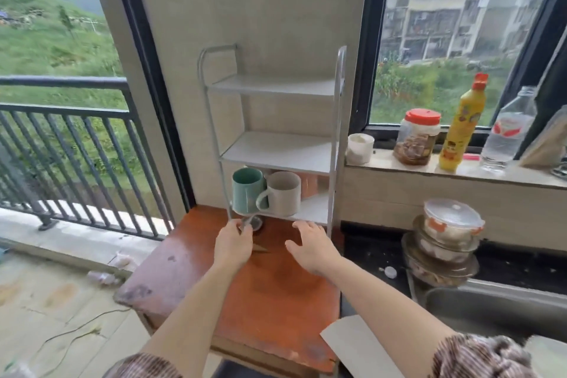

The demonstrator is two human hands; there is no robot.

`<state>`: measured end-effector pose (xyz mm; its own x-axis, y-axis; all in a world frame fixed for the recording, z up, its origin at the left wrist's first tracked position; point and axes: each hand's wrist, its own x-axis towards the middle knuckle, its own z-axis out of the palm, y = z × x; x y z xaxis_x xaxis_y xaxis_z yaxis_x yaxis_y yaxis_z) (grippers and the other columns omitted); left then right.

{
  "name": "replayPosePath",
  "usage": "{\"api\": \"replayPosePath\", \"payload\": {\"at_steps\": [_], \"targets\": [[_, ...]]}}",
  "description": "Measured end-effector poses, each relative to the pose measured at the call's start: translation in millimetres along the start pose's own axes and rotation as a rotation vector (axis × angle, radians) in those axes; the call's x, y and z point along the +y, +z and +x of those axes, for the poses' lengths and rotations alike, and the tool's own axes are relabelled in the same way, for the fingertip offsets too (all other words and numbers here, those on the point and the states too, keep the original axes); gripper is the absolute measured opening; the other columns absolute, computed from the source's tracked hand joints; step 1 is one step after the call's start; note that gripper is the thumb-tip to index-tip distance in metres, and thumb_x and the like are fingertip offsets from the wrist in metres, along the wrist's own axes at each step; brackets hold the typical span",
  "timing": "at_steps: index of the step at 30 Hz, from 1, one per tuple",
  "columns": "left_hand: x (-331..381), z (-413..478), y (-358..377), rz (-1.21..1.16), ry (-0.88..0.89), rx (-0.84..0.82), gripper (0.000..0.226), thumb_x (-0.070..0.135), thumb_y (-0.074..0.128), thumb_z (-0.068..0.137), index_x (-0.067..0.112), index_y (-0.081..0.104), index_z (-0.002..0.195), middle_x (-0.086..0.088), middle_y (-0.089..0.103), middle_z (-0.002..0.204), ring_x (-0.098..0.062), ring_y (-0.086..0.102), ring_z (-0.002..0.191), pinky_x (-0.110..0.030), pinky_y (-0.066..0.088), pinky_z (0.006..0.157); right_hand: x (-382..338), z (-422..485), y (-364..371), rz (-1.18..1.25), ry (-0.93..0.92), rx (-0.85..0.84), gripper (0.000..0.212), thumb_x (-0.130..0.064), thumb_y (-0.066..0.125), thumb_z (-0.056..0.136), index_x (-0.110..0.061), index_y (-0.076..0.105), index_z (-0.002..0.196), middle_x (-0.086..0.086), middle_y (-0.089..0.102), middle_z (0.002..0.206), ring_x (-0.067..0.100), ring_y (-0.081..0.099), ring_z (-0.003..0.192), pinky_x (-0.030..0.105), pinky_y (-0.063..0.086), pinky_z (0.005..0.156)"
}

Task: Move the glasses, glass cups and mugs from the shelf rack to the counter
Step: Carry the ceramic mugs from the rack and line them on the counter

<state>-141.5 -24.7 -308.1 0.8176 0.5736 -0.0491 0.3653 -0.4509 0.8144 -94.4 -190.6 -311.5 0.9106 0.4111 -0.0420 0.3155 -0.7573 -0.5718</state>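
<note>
A grey three-tier shelf rack (277,152) stands at the back of a red-brown wooden counter (264,282). On its lowest shelf a teal mug (247,190) and a white mug (283,193) stand side by side. My left hand (231,244) grips a small clear glass (253,223) just in front of the rack's lower left leg, low over the wood. My right hand (311,247) hovers with spread fingers over the counter below the lowest shelf and holds nothing. The two upper shelves carry nothing.
Right of the rack, the window sill holds a white cup (359,148), a red-lidded jar (416,136), a yellow bottle (461,126) and a clear water bottle (507,132). Stacked glass containers (445,239) sit by a sink (497,307). A balcony railing (70,159) is left.
</note>
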Motion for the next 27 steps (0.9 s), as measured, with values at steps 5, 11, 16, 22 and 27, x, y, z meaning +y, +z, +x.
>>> {"api": "replayPosePath", "payload": {"at_steps": [5, 11, 16, 22, 27], "targets": [[-5.2, 71.1, -9.6, -0.179, -0.054, -0.114, 0.039, 0.031, 0.043, 0.097, 0.013, 0.052, 0.13, -0.007, 0.057, 0.131, -0.021, 0.052, 0.114, -0.033, 0.04, 0.095, -42.5, 65.3, 23.2, 0.432, 0.187, 0.038, 0.036, -0.027, 0.047, 0.098, -0.019, 0.051, 0.133, 0.005, 0.053, 0.136, 0.02, 0.051, 0.119, 0.029, 0.041, 0.097], [-8.3, 114.2, -2.1, -0.296, -0.167, -0.309, 0.041, 0.036, 0.039, 0.097, 0.018, 0.054, 0.13, -0.002, 0.057, 0.119, -0.022, 0.053, 0.107, -0.036, 0.043, 0.094, -71.0, 111.6, 44.1, 1.006, 0.569, 0.091, 0.028, -0.035, 0.049, 0.095, -0.023, 0.056, 0.12, -0.002, 0.052, 0.113, 0.018, 0.049, 0.101, 0.036, 0.049, 0.088], [-4.6, 127.2, 1.7, -0.426, -0.305, -0.405, 0.044, 0.047, 0.038, 0.096, 0.021, 0.051, 0.129, -0.008, 0.058, 0.119, -0.025, 0.055, 0.107, -0.04, 0.053, 0.082, -78.8, 129.4, 44.4, 1.19, 0.721, 0.084, 0.022, -0.026, 0.062, 0.079, -0.014, 0.058, 0.097, 0.008, 0.053, 0.111, 0.024, 0.046, 0.103, 0.038, 0.043, 0.08], [-8.3, 133.3, 8.7, -0.501, -0.289, -0.44, 0.034, 0.052, 0.042, 0.094, 0.025, 0.051, 0.111, -0.003, 0.057, 0.106, -0.023, 0.057, 0.1, -0.043, 0.056, 0.085, -65.0, 127.5, 43.9, 1.182, 0.722, 0.107, 0.051, -0.046, 0.057, 0.089, -0.015, 0.049, 0.129, 0.009, 0.054, 0.126, 0.025, 0.049, 0.111, 0.035, 0.045, 0.084], [-9.4, 127.3, 13.4, -0.438, -0.113, -0.29, 0.03, 0.043, 0.039, 0.097, 0.018, 0.055, 0.104, -0.003, 0.062, 0.087, -0.022, 0.062, 0.085, -0.037, 0.055, 0.084, -51.1, 108.9, 38.5, 1.065, 0.677, 0.152, 0.045, -0.047, 0.056, 0.091, -0.019, 0.054, 0.126, 0.0, 0.058, 0.108, 0.019, 0.053, 0.099, 0.031, 0.049, 0.079]]}}
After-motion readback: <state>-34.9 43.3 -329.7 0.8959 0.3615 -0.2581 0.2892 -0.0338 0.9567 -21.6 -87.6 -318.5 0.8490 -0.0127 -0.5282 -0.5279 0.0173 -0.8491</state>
